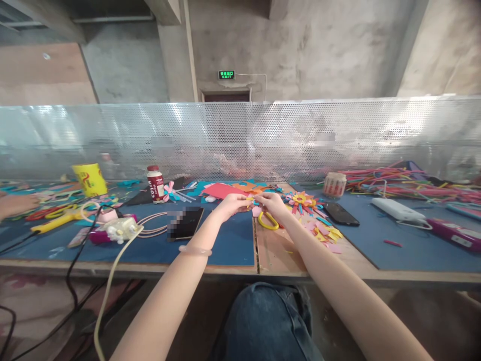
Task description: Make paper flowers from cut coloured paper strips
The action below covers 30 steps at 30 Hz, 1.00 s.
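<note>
My left hand (231, 204) and my right hand (273, 203) meet over the middle of the workbench, fingers pinched together on a small piece of coloured paper (254, 202) held between them. Yellow-handled scissors (267, 220) lie on the wood just below my right hand. A paper flower (300, 199) of pink, yellow and blue strips sits just right of that hand. Sheets of red and orange paper (222, 190) lie behind my hands. A pale bracelet (194, 249) circles my left wrist.
A phone (184, 223) lies left of my hands, another phone (340, 213) to the right. A bottle (155, 184), yellow cup (90, 179), glue gun (56, 220) and cables occupy the left. Coloured strips (398, 183) pile at right. Another person's hand (17, 204) rests far left. A perforated metal screen (240, 135) backs the bench.
</note>
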Tool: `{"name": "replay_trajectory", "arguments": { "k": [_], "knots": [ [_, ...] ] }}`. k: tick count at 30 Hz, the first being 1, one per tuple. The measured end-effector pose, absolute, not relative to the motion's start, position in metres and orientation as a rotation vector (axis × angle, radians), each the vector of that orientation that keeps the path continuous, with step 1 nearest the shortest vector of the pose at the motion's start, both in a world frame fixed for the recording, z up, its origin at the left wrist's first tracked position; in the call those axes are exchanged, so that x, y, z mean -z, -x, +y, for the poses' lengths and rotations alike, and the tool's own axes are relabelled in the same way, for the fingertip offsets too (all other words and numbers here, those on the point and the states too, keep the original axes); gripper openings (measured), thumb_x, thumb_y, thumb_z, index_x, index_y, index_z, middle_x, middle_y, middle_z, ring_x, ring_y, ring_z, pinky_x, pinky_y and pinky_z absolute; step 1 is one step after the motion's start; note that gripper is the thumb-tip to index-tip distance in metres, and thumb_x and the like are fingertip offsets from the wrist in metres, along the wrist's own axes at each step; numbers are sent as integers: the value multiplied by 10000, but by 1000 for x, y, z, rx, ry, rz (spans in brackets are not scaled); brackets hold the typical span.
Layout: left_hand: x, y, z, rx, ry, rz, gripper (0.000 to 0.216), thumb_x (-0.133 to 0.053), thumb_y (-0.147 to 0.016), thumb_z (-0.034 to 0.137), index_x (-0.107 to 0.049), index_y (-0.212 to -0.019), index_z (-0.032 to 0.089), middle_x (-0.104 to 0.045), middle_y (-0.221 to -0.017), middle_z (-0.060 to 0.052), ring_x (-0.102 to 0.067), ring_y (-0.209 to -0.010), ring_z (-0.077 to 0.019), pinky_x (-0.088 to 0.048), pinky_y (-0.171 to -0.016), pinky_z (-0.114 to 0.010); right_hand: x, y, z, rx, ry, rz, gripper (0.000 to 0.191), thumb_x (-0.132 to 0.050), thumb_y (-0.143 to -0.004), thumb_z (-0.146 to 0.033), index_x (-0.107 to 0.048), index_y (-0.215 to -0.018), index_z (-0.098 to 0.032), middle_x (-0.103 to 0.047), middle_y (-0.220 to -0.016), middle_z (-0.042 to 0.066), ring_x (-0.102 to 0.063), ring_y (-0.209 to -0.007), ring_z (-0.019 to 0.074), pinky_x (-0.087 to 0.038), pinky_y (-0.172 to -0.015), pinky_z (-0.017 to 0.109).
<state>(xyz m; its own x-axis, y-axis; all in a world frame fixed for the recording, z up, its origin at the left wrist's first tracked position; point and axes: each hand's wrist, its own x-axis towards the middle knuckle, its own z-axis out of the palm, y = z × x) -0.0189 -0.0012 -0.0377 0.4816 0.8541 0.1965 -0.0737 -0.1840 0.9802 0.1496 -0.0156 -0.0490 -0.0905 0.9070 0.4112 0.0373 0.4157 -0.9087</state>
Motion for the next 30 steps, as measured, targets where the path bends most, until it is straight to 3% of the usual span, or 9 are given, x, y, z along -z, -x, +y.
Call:
{"name": "replay_trajectory", "arguments": {
  "k": [7,19,24,30],
  "knots": [
    [39,20,3,-967,-1516,739,333,-665,-706,391,-635,-897,120,-672,-877,-117,-637,-801,-182,-479,-745,-304,51,-151,-13,-907,860,-1446,294,-642,-646,-435,-608,-653,-143,-456,-483,-48,-381,-386,55,-281,-374,195],
    [45,20,9,-1001,-1562,730,263,-735,-639,294,-645,-794,101,-663,-794,-96,-624,-777,-173,-467,-772,-317,52,-150,-14,-868,909,-1469,293,-621,-677,-438,-613,-664,-146,-461,-494,-42,-394,-381,57,-298,-371,190],
    [45,20,9,-1012,-1521,722,257,-754,-612,277,-645,-759,96,-661,-754,-91,-625,-740,-167,-472,-776,-325,52,-150,-12,-938,881,-1397,377,-554,-712,-507,-618,-686,-137,-528,-594,-2,-430,-438,63,-327,-374,183],
    [41,19,4,-1007,-1523,716,232,-751,-621,252,-640,-755,99,-659,-748,-81,-625,-735,-157,-469,-784,-315,50,-149,-16,-890,900,-1535,303,-635,-655,-427,-652,-757,-142,-568,-639,4,-466,-510,78,-347,-398,175]
  ]
}}
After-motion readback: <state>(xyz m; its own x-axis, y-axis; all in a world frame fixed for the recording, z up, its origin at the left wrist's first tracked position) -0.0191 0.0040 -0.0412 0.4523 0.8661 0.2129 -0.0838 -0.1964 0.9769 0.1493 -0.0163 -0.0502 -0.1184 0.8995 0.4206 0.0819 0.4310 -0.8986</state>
